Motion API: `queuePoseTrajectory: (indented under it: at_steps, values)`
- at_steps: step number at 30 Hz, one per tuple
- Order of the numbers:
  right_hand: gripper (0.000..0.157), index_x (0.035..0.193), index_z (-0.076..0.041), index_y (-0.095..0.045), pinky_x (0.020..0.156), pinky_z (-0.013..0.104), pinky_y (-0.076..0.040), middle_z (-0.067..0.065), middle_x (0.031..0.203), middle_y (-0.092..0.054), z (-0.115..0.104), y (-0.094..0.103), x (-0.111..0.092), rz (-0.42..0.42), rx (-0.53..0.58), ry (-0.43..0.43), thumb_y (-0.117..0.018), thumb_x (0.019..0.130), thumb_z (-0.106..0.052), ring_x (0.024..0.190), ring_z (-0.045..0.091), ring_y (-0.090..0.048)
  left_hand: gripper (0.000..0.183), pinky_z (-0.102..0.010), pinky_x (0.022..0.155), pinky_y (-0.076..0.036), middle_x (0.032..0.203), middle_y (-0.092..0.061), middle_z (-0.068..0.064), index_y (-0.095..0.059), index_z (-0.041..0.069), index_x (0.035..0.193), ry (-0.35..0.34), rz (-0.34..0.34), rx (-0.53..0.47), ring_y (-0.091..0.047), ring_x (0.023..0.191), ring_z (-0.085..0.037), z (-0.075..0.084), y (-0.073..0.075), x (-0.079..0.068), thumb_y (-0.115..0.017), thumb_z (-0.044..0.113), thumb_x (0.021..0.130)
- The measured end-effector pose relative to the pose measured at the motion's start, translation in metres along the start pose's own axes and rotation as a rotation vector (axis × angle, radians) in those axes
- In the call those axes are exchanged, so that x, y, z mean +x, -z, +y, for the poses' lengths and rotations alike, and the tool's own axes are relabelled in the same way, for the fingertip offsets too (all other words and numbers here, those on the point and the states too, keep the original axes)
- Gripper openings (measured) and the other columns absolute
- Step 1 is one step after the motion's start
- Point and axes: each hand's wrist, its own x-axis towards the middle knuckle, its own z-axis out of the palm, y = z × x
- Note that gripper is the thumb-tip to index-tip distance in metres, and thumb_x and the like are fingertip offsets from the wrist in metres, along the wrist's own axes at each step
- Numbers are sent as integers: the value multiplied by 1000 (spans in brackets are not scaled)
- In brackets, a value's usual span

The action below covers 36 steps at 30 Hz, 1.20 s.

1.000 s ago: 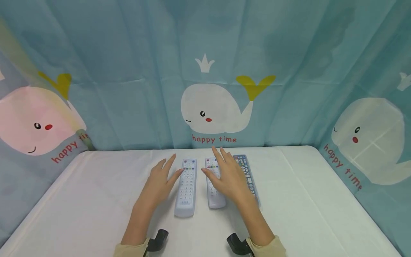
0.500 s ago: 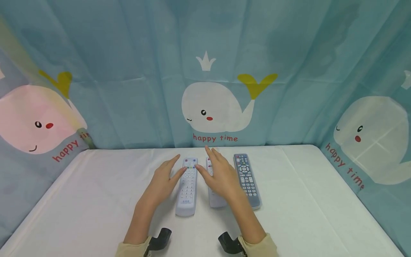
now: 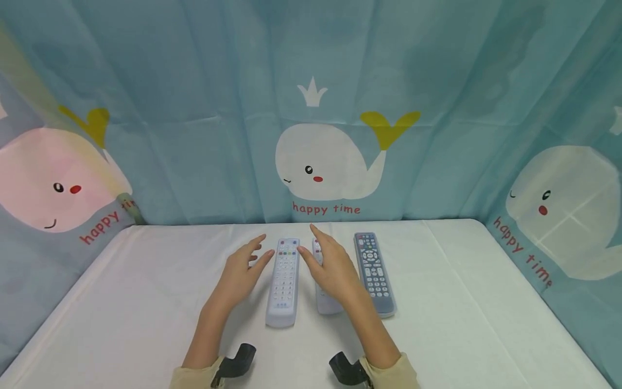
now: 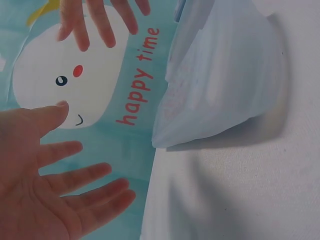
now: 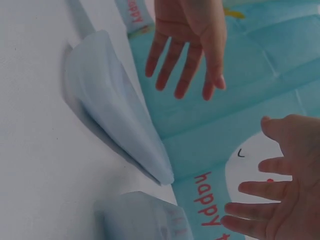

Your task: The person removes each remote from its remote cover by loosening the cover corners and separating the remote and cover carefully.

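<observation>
Three remote controls lie side by side on the white table. A white remote is on the left, a second white remote in the middle, and a dark grey remote on the right. My left hand hovers just left of the left remote, fingers spread and holding nothing. Over the middle remote is my right hand, covering much of it; its fingers are extended too. In the left wrist view, the end of a remote in a cloudy sleeve stands beside both spread hands.
The white tablecloth extends to both sides. A blue-green curtain printed with whales borders the table at the back and sides. A black wrist mount sits at the left cuff, another mount at the right cuff.
My right hand has shifted left, uncovering the dark grey remote. My left hand moved slightly right, then back left off the left remote. The remotes stay where they were.
</observation>
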Motion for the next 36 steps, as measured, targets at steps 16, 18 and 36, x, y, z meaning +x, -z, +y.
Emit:
queuePoseTrajectory:
  at_steps: [16, 18, 36]
  values:
    - [51, 152, -3, -53, 95, 52, -61, 28, 142, -62, 6, -20, 6, -44, 252, -41, -62, 107, -25, 118, 44, -69, 55, -52, 93, -62, 144, -59, -32, -49, 1, 155, 53, -15, -54, -66, 121, -47, -6, -3, 6, -63, 24, 107]
    - [51, 151, -2, -54, 93, 51, -62, 27, 140, -64, 6, -24, 6, -57, 255, -59, -62, 107, -25, 117, 43, -70, 55, -49, 90, -63, 143, -59, -32, -49, 0, 154, 67, -37, -76, -70, 115, -45, -8, -4, 6, -63, 24, 107]
    - [51, 146, 5, -55, 76, 33, -65, 31, 135, -64, 14, -41, 4, -140, 311, -145, -70, 100, -11, 102, 37, -74, 50, -42, 87, -65, 131, -65, -32, -52, -8, 148, 152, -137, -248, -77, 97, -33, -25, -12, 9, -62, 15, 105]
